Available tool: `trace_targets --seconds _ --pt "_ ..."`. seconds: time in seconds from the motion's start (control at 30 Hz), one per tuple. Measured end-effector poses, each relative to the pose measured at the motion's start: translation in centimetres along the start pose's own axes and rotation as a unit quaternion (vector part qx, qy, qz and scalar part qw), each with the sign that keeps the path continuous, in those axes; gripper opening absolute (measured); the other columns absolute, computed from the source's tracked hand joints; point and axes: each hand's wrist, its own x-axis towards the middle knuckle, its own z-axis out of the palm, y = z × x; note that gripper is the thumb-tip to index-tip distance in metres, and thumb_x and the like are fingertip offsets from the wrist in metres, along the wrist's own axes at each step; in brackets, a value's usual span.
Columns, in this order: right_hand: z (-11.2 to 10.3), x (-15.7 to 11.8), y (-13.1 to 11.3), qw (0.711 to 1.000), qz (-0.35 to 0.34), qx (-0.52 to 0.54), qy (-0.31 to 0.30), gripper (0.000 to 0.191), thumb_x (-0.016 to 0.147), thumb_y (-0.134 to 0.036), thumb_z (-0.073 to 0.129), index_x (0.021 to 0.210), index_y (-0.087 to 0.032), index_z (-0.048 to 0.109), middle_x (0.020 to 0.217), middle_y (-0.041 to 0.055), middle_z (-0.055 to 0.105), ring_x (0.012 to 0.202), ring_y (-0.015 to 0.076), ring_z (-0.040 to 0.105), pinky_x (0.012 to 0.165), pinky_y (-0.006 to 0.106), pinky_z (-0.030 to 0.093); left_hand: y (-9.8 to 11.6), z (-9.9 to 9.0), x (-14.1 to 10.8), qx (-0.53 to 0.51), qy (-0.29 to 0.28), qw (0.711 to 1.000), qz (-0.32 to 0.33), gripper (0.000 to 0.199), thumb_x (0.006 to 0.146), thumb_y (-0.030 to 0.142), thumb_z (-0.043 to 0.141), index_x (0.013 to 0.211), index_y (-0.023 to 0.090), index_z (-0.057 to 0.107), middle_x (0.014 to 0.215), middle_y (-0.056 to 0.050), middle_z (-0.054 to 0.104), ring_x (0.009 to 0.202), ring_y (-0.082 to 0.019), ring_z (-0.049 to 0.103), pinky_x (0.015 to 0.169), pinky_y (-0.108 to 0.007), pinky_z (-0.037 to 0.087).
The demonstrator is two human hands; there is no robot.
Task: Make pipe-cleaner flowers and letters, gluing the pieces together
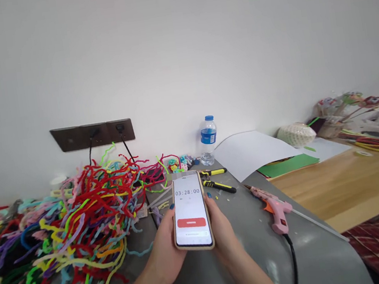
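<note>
A smartphone (190,212) is held upright over the grey table, its lit screen reading 03:28:00 above a red button. My left hand (167,246) grips its left edge and my right hand (222,231) its right edge. Both thumbs, with dark blue nails, rest along the sides; the other fingers are hidden behind the phone. Just beyond it lie pliers (219,186) with yellow and black handles, partly covered by the phone. To the right of my right hand, a pink glue gun (274,209) with a glue stick in its back lies on the table.
A large tangled heap of coloured pipe cleaners (91,221) covers the left side. Near the wall stands a water bottle (208,141). White paper (252,149), green sheets (289,164) and a woven white object (296,135) lie right. Cords run from the wall socket (93,135).
</note>
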Motion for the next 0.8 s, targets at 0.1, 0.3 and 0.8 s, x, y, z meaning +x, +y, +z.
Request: trace_targets --seconds 0.1,0.3,0.8 --pt "0.0 0.7 -0.4 0.999 0.027 0.037 -0.022 0.057 0.076 -0.067 0.065 0.110 -0.022 0.073 0.114 0.0094 0.076 0.106 0.0341 0.070 0.087 0.047 0.057 0.7 -0.2 0.3 -0.004 -0.009 1.000 0.012 0.033 0.088 0.029 0.055 0.116 0.018 0.067 0.101 -0.007 0.078 0.104 -0.027 0.070 0.089 -0.037 0.055" --pt "-4.5 1.5 -0.1 0.977 -0.190 -0.082 0.050 0.050 0.087 -0.061 0.060 0.123 -0.026 0.067 0.132 0.0114 0.066 0.113 0.0282 0.065 0.105 0.049 0.043 3.5 -0.8 1.9 -0.015 -0.025 1.000 -0.005 0.039 0.089 0.030 0.049 0.122 0.017 0.064 0.107 -0.008 0.076 0.111 -0.027 0.068 0.096 -0.039 0.053" --pt "-9.0 2.8 1.9 0.938 -0.243 -0.235 0.070 0.037 0.097 -0.053 0.047 0.100 -0.019 0.062 0.071 0.0025 0.064 0.058 0.0154 0.056 0.056 0.028 0.045 5.0 -4.8 6.0 0.033 0.143 0.989 0.015 0.047 0.085 0.016 0.056 0.131 0.021 0.055 0.107 -0.008 0.075 0.073 -0.020 0.074 0.071 -0.035 0.060"
